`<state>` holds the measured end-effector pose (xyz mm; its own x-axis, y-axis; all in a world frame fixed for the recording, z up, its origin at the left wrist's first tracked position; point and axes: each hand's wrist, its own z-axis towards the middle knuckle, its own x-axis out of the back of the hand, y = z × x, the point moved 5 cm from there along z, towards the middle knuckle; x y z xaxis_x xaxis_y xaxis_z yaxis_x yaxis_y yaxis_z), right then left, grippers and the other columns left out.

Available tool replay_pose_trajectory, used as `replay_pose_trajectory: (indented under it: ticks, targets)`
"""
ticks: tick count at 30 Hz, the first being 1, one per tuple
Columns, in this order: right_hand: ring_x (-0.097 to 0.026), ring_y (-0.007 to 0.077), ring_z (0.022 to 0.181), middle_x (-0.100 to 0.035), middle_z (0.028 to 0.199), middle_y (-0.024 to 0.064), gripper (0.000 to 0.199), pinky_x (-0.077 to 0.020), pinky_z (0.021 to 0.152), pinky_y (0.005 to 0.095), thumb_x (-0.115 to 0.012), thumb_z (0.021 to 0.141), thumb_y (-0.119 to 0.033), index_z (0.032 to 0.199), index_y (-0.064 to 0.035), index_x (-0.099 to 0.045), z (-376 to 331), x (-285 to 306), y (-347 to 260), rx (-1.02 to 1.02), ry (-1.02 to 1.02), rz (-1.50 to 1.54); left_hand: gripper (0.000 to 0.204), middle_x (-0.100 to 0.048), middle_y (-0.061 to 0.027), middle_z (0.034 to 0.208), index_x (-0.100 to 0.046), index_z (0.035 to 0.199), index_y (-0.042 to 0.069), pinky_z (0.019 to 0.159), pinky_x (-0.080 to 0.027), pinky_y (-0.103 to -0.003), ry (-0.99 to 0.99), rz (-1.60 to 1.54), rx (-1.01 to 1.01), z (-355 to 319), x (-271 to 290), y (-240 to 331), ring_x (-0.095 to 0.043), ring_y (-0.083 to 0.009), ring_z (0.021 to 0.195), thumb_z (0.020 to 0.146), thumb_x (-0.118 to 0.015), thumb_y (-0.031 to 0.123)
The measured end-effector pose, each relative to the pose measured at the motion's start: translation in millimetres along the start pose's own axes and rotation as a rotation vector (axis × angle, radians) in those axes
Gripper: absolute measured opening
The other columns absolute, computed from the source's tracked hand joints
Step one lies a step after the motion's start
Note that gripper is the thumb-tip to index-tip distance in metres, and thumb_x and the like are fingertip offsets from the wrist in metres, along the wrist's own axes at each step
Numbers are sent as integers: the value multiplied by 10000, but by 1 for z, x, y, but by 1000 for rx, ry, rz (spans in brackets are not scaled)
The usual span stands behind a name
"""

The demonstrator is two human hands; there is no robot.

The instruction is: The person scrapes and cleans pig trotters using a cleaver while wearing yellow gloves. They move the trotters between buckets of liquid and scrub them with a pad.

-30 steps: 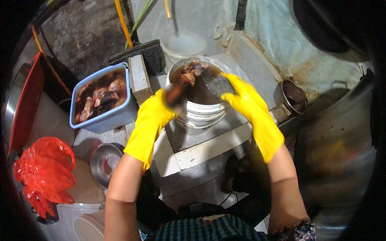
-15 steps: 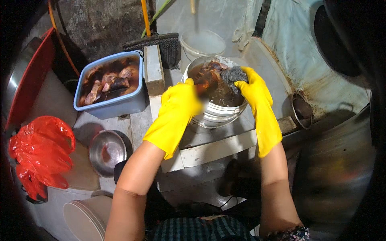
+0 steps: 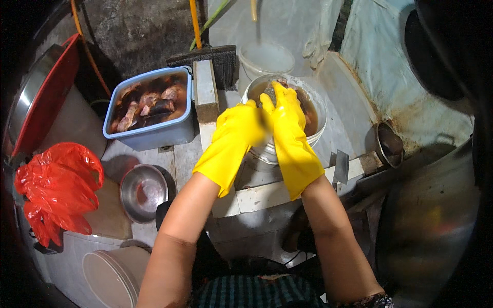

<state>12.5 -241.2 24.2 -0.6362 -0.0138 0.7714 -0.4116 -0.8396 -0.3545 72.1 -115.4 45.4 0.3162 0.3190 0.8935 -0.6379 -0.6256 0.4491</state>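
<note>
Both my hands wear yellow rubber gloves and work at a white bucket (image 3: 322, 115) of murky brown water. My left hand (image 3: 236, 126) is curled at the bucket's left rim, closed on a piece of meat that the gloves now hide almost wholly. Over the water, my right hand (image 3: 286, 110) reaches across close to the left one, its fingers pressing a grey wire scourer (image 3: 268, 91). Part of the scourer shows left of the fingertips. A blurred patch covers the spot where the gloves meet.
A blue tub (image 3: 154, 139) of meat pieces in reddish water stands left, beside a tiled ledge (image 3: 205, 84). A steel bowl (image 3: 144, 190), red plastic bag (image 3: 59, 187) and lidded pail (image 3: 110, 277) lie nearer. Behind are another white bucket (image 3: 267, 56) and a broom (image 3: 221, 59). A metal blade (image 3: 341, 167) sits right.
My right hand has moved left with the scourer, from the bucket's right side to beside my left hand. The metal blade it covered now shows. The whole view has shifted slightly.
</note>
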Motion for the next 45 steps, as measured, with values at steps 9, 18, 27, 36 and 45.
replay_pose_trajectory:
  ticks: [9, 18, 27, 36, 45]
  targets:
    - [-624, 427, 1184, -624, 1308, 236, 440, -513, 986, 506, -600, 965, -416, 1296, -129, -641, -9, 8, -19, 128, -171, 28, 471, -719, -205, 1206, -668, 1224, 48, 967, -549, -453, -113, 13, 51, -1, -2, -16, -685, -381, 1150, 796, -776, 213]
    - [-626, 419, 1175, -657, 1248, 210, 432, -539, 947, 492, -615, 976, -406, 1291, -114, -654, -4, 5, 13, 139, 16, -50, 487, -704, -217, 1178, -639, 1217, 57, 941, -550, -489, -7, 31, -20, 0, -16, -6, -685, -407, 1103, 795, -758, 268]
    - [-616, 386, 1239, -636, 1357, 167, 475, -534, 977, 531, -584, 986, -430, 1343, -119, -621, 49, -15, 53, -136, -356, -262, 692, -693, -180, 1119, -574, 1279, 74, 917, -549, -470, 101, 138, -123, -10, -26, 9, -678, -392, 1053, 679, -877, 240]
    - [-665, 422, 1083, -658, 1252, 204, 403, -553, 897, 508, -598, 963, -404, 1264, -141, -650, -2, 18, -11, 217, -100, 37, 736, -692, -175, 1104, -558, 1316, 76, 862, -557, -490, 157, 182, -148, -15, -35, -10, -685, -393, 1001, 676, -879, 249]
    - [-571, 393, 1311, -621, 1385, 224, 558, -442, 1101, 470, -677, 927, -358, 1393, -59, -606, 0, -19, 109, -412, -580, -216, 738, -724, -224, 1152, -646, 1302, 63, 959, -533, -450, -108, -176, 61, 0, -12, -22, -675, -398, 1126, 674, -862, 384]
